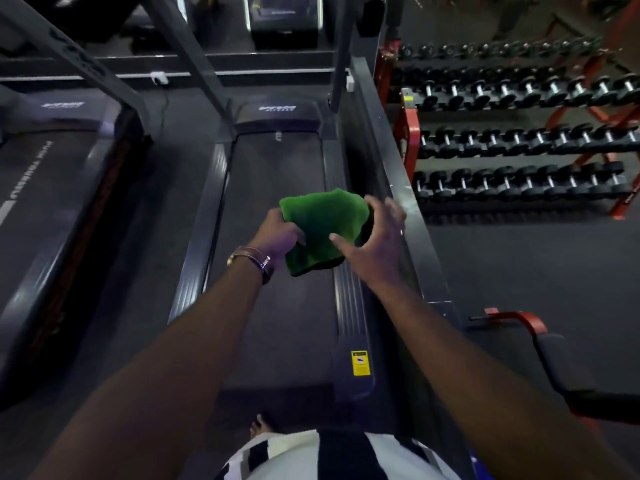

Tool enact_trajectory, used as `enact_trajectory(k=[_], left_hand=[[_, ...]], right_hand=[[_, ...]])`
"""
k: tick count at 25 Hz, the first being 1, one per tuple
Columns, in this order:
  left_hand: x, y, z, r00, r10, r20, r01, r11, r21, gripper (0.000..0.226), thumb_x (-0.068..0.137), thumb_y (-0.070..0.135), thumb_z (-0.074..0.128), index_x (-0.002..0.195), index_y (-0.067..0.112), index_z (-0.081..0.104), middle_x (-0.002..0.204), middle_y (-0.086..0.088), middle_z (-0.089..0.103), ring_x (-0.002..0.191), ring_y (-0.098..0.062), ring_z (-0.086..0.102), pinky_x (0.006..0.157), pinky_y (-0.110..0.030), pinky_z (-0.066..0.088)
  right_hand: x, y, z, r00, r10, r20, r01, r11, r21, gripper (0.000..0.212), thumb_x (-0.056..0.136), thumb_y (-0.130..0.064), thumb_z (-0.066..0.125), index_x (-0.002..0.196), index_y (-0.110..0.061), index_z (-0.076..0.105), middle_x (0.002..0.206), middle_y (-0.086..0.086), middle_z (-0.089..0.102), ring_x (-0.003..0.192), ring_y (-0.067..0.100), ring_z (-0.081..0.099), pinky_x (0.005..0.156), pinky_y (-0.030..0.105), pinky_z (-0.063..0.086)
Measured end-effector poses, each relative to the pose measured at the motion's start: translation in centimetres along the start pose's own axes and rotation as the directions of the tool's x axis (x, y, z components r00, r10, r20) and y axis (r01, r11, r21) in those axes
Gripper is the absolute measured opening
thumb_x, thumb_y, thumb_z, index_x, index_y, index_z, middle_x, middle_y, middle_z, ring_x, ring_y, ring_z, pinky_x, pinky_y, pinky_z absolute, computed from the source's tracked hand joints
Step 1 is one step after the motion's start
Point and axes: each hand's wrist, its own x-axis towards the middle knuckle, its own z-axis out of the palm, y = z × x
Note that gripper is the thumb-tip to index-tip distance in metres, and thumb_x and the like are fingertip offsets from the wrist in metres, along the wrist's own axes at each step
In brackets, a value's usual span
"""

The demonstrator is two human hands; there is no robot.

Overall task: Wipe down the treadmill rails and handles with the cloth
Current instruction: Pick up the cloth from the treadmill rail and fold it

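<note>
Striped shirt lowest. Left hand pinches folded fuzzy green cloth, long axis along treadmill belt; right hand splayed, holding nothing.

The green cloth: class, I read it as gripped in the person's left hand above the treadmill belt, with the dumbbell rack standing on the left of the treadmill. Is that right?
Not quite. The head view shows the dumbbell rack on the right of the treadmill, not the left. The green cloth is indeed gripped in the left hand above the belt.
</note>
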Motion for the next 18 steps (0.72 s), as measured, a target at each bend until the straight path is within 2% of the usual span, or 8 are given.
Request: enact_trajectory(k=[2, 3, 5, 7, 11, 14, 16, 18], left_hand=[[0.9, 2.2, -5.0, 0.993, -0.052, 0.102, 0.056, 0.998, -0.033, 0.06, 0.042, -0.017, 0.057, 0.094, 0.011, 0.071, 0.091, -0.014, 0.071, 0.084, -0.035, 0.068, 0.069, -0.048, 0.057], [1.4, 3.3, -7.4, 0.987, -0.085, 0.135, 0.094, 0.994, -0.06, 0.066, 0.041, -0.018, 0.055, 0.1, 0.005, 0.067, 0.091, -0.016, 0.07, 0.083, -0.037, 0.067, 0.066, -0.046, 0.057], [3.0, 5.3, -11.7, 0.972, -0.098, 0.213, 0.124, 0.986, -0.112, 0.066, 0.043, -0.016, 0.052, 0.105, 0.0, 0.064, 0.092, -0.018, 0.069, 0.081, -0.037, 0.067, 0.066, -0.044, 0.057], [4.8, 6.7, -14.5, 0.944, -0.059, 0.325, 0.118, 0.979, -0.164, 0.05, 0.057, -0.01, 0.052, 0.103, 0.002, 0.068, 0.097, -0.017, 0.07, 0.085, -0.035, 0.068, 0.073, -0.043, 0.058], [10.0, 8.9, -16.5, 0.938, 0.052, 0.342, 0.009, 0.985, -0.174, 0.038, 0.082, -0.007, 0.056, 0.115, 0.011, 0.063, 0.104, -0.005, 0.071, 0.087, -0.02, 0.069, 0.074, -0.031, 0.056], [14.4, 9.4, -16.1, 0.926, -0.005, 0.377, 0.066, 0.986, -0.15, 0.045, 0.082, -0.008, 0.056, 0.114, 0.023, 0.066, 0.1, -0.008, 0.069, 0.076, -0.02, 0.067, 0.069, -0.03, 0.056], [16.4, 10.3, -15.6, 0.939, 0.006, 0.344, 0.041, 0.991, -0.128, 0.037, 0.09, -0.008, 0.051, 0.092, 0.018, 0.077, 0.085, -0.008, 0.072, 0.072, -0.02, 0.066, 0.067, -0.024, 0.056], [19.2, 11.5, -14.9, 0.976, -0.089, 0.201, 0.129, 0.972, -0.195, 0.053, 0.1, 0.001, 0.035, 0.062, 0.008, 0.071, 0.056, -0.005, 0.067, 0.062, -0.019, 0.063, 0.056, -0.019, 0.054]], right_hand=[[3.1, -3.2, 2.2, 0.968, -0.028, 0.25, 0.03, 1.0, -0.005, 0.123, 0.053, -0.064, 0.085, 0.153, -0.035, 0.02, 0.159, 0.005, 0.025, 0.15, 0.023, 0.014, 0.12, 0.041, 0.005], [4.2, -4.8, 3.2, 0.927, -0.005, 0.376, -0.015, 0.999, 0.05, 0.126, 0.049, -0.063, 0.088, 0.153, -0.037, 0.021, 0.156, 0.003, 0.035, 0.148, 0.022, 0.025, 0.121, 0.044, 0.009], [5.7, -7.8, 4.8, 0.826, 0.062, 0.56, -0.215, 0.953, 0.213, 0.106, 0.048, -0.047, 0.096, 0.14, -0.023, 0.05, 0.129, 0.005, 0.065, 0.122, 0.02, 0.061, 0.11, 0.045, 0.043], [6.4, -9.2, 6.0, 0.741, 0.094, 0.665, -0.426, 0.831, 0.358, 0.072, 0.056, -0.018, 0.095, 0.12, -0.004, 0.063, 0.109, 0.011, 0.074, 0.102, 0.024, 0.071, 0.092, 0.044, 0.056], [8.1, -11.2, 8.8, 0.696, -0.013, 0.718, -0.505, 0.702, 0.502, 0.047, 0.062, 0.01, 0.076, 0.107, 0.002, 0.067, 0.1, 0.014, 0.075, 0.094, 0.027, 0.072, 0.079, 0.034, 0.057], [11.9, -12.1, 11.0, 0.747, -0.062, 0.662, -0.466, 0.661, 0.588, 0.058, 0.061, 0.015, 0.072, 0.117, 0.01, 0.06, 0.105, 0.02, 0.071, 0.098, 0.03, 0.069, 0.084, 0.038, 0.056], [15.4, -12.3, 12.8, 0.78, -0.105, 0.617, -0.429, 0.627, 0.65, 0.064, 0.062, 0.017, 0.071, 0.123, 0.012, 0.054, 0.109, 0.021, 0.068, 0.101, 0.031, 0.067, 0.087, 0.041, 0.055], [20.0, -12.4, 15.1, 0.828, -0.083, 0.555, -0.384, 0.639, 0.667, 0.058, 0.062, 0.016, 0.074, 0.117, 0.007, 0.058, 0.104, 0.015, 0.071, 0.099, 0.027, 0.069, 0.084, 0.039, 0.056]])
